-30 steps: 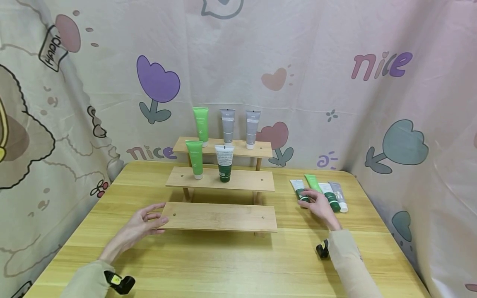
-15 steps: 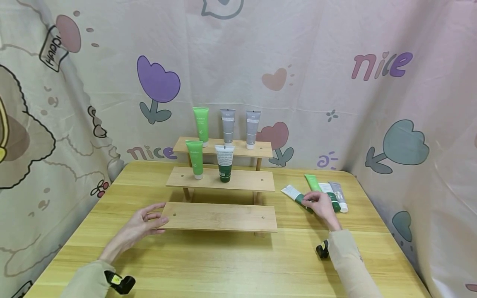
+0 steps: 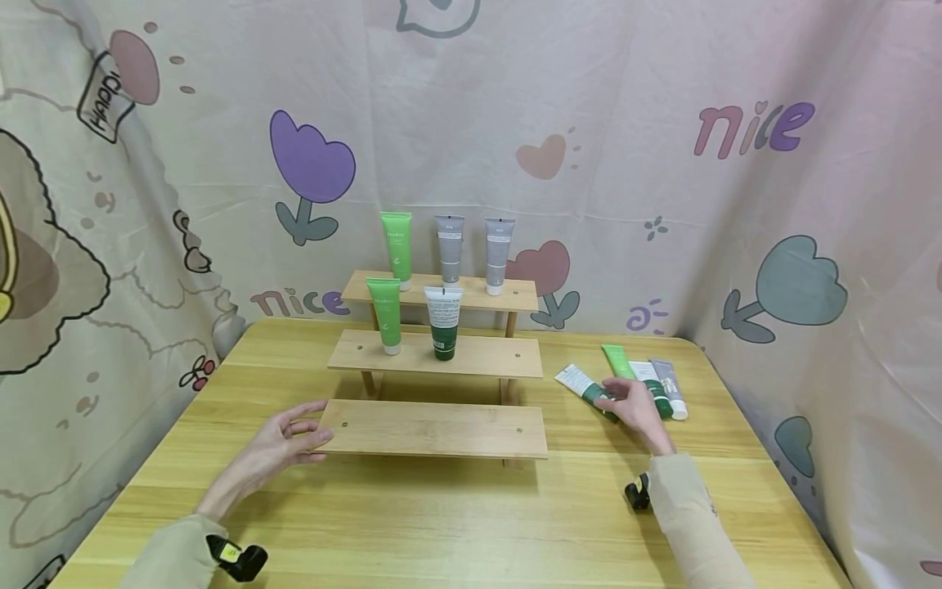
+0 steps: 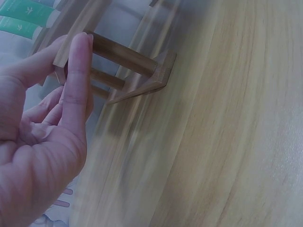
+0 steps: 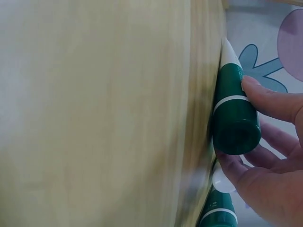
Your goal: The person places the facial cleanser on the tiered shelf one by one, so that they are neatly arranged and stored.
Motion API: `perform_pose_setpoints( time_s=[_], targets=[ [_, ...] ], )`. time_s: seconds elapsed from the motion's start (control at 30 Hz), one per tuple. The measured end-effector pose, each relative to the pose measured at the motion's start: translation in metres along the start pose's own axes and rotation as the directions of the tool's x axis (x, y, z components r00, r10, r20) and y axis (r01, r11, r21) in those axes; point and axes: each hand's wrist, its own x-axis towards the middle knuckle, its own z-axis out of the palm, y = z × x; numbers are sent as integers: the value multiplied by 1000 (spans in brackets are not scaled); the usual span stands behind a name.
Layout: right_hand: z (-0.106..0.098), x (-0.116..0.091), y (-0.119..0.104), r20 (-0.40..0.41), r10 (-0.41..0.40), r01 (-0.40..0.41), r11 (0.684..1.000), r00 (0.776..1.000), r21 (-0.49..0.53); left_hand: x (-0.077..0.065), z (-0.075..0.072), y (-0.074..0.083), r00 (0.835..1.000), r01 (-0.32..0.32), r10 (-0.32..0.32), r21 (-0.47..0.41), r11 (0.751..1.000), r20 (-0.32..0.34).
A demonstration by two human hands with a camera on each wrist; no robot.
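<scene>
My left hand (image 3: 283, 438) grips the left end of the lowest board of a three-tier wooden display stand (image 3: 434, 429). The left wrist view shows thumb and fingers on either side of that board end (image 4: 75, 42). On the right of the table, my right hand (image 3: 634, 409) holds a white and dark-green tube (image 3: 581, 383) near its green cap end. This tube lies at a slant, its white flat end towards the stand. In the right wrist view the thumb (image 5: 267, 99) is on one side of the tube (image 5: 234, 111), fingers on the other.
A bright green tube (image 3: 616, 360), a white and green tube (image 3: 653, 391) and a grey tube (image 3: 668, 388) lie beside the right hand. The middle tier bears a green tube (image 3: 386, 315) and a white-green tube (image 3: 444, 323). Three tubes, including a grey one (image 3: 499, 254), stand on top.
The white and green tube under my right hand has turned and shifted left, away from the other lying tubes, mostly in the first half second. My left hand stays in place.
</scene>
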Motion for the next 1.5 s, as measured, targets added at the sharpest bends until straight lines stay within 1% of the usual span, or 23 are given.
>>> perform_pose_setpoints(
  time_s=[0.17, 0.4, 0.67, 1.03, 1.27, 1.5],
  targets=[
    [0, 1, -1, 11, 16, -16, 1000, 1000, -12, -1, -1, 0, 1000, -26, 26, -5, 1000, 18],
    [1, 1, -3, 8, 5, -5, 1000, 1000, -25, 0, 0, 0, 1000, -12, 12, -7, 1000, 9],
    [1, -1, -4, 6, 17, -17, 1000, 1000, -20, 0, 0, 0, 999, -28, 28, -28, 999, 22],
    [1, -2, -4, -11, 11, -11, 1000, 1000, -19, -1, 0, -1, 999, -40, 42, -52, 998, 27],
    [2, -2, -4, -17, 8, -8, 1000, 1000, -23, -1, 0, -1, 999, -43, 44, -46, 998, 29],
    [3, -1, -8, -15, 12, -12, 1000, 1000, 2, 0, 0, 0, 999, -41, 42, -47, 998, 31]
  ],
)
